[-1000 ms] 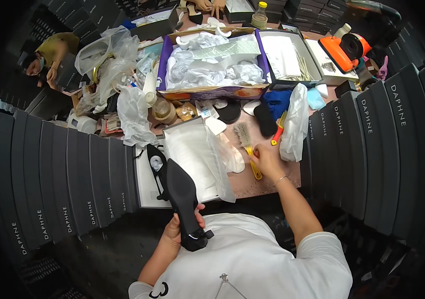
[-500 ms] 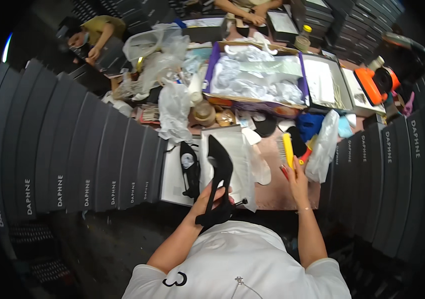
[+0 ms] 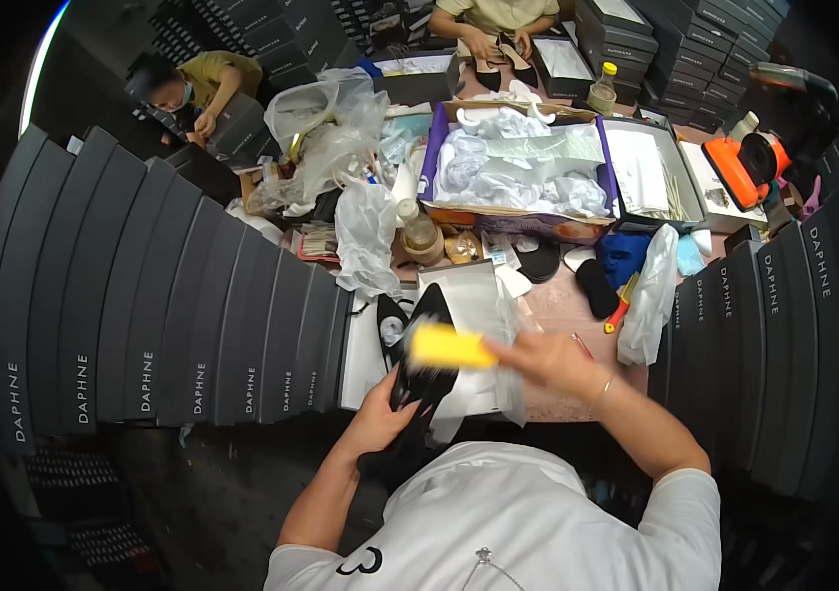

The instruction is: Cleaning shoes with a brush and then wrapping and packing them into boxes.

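Observation:
My left hand point(image 3: 380, 422) grips a black pointed high-heeled shoe point(image 3: 433, 307) from below, toe pointing away from me. In my right hand point(image 3: 549, 359) is a yellow brush point(image 3: 454, 347), held across the upper part of that shoe; motion blurs it, so I cannot tell whether its bristles touch. Behind the held shoe lies an open shoebox point(image 3: 360, 369) lined with white tissue paper point(image 3: 474, 295). A second black shoe point(image 3: 390, 325) rests in the box, a pale round wad at its opening.
Rows of dark shoeboxes point(image 3: 178, 315) line the left, with more boxes point(image 3: 784, 325) at right. A purple carton point(image 3: 609, 167) of crumpled paper, a glass jar point(image 3: 423, 241), a yellow-and-red tool point(image 3: 622, 303) and an orange device point(image 3: 740, 167) lie beyond. Two people point(image 3: 493, 15) work across the table.
My right hand has swung left with the brush, from the table's right side to above the shoe. The held shoe stays in my left hand, its angle slightly changed. The whole view has shifted a little.

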Action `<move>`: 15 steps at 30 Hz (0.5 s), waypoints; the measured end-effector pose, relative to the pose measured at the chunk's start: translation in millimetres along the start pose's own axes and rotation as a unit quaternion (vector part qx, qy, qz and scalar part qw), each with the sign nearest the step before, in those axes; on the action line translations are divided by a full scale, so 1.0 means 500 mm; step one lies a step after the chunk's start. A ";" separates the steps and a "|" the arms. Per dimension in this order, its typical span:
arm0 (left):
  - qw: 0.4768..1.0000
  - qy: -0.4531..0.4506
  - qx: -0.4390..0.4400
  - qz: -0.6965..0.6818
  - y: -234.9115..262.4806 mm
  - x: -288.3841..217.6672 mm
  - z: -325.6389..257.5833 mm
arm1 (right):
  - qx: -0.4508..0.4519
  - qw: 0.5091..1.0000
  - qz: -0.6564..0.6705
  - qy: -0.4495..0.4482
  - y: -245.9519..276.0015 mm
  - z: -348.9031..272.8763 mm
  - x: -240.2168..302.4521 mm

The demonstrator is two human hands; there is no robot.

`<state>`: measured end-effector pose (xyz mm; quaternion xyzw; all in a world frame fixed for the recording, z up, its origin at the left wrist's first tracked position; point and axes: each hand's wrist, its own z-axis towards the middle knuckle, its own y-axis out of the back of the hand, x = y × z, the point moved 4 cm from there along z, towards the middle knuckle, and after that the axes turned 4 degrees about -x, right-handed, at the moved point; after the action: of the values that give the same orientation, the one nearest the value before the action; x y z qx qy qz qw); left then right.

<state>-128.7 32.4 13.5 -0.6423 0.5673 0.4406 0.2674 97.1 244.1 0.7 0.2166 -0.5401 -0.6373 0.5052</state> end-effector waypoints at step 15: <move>0.900 -0.076 -0.158 0.399 0.054 -0.032 -0.061 | 0.072 0.990 0.065 0.106 -0.030 0.075 0.115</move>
<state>-146.4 8.7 45.8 -0.3608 0.6768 0.6417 0.0066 37.4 210.0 15.0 0.2829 -0.5413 -0.5356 0.5832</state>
